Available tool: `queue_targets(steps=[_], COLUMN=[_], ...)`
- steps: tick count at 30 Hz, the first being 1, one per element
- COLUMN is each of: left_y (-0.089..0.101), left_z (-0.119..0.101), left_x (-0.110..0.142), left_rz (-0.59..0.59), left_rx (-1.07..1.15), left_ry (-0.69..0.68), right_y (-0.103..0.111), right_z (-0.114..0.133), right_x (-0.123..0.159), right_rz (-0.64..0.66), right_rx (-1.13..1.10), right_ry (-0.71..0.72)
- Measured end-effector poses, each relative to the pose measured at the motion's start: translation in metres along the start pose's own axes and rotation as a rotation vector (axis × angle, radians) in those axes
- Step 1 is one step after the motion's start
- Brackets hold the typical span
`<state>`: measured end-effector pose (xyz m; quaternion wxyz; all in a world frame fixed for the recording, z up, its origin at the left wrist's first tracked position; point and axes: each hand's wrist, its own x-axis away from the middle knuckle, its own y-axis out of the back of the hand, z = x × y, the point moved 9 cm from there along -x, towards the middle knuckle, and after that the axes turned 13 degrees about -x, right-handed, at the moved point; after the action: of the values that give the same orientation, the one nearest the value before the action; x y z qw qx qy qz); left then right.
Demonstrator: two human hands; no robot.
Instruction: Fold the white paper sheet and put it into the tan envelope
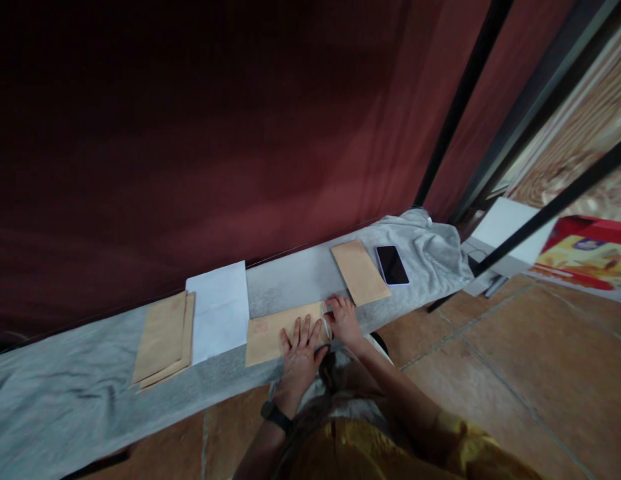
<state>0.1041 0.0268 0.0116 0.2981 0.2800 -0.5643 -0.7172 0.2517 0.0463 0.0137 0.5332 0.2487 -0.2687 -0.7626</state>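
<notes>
A brown paper envelope [267, 337] lies crosswise in front of me on the grey cloth. My left hand [301, 348] rests flat on it, fingers spread, with a dark watch on the wrist. At the envelope's right end, the fingers of my right hand [341, 319] are bent and pressed together on its edge. A thin white strip [325, 321] shows beside those fingertips; whether it is paper inside or part of the flap I cannot tell. Another brown envelope [361, 272] lies just beyond my right hand.
White paper sheets [219, 310] and a small stack of brown envelopes [163, 337] lie to the left. A phone [392, 265] is at the right on the cloth-covered bench [290, 280]. Behind hangs a dark red curtain [215, 167]; black poles [460, 107] and a printed box [590, 257] stand right.
</notes>
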Motion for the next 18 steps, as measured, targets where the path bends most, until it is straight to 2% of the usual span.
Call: queue_targets(steps=[7,13,18], left_y=[0.003,0.004,0.028], left_z=[-0.012,0.01,0.012], left_x=[-0.004,0.01,0.014], left_rz=[-0.018,-0.088,-0.124], left_rx=[0.013,0.011,-0.007], left_ry=[0.026,0.04,-0.042], right_y=[0.002,0.007,0.011], right_z=[0.001,-0.003,-0.006], right_x=[0.001,-0.006,-0.01], right_rz=[-0.019,-0.056,-0.105], right_rx=[-0.047,-0.132,-0.332], right_ry=[0.015,-0.06,-0.149])
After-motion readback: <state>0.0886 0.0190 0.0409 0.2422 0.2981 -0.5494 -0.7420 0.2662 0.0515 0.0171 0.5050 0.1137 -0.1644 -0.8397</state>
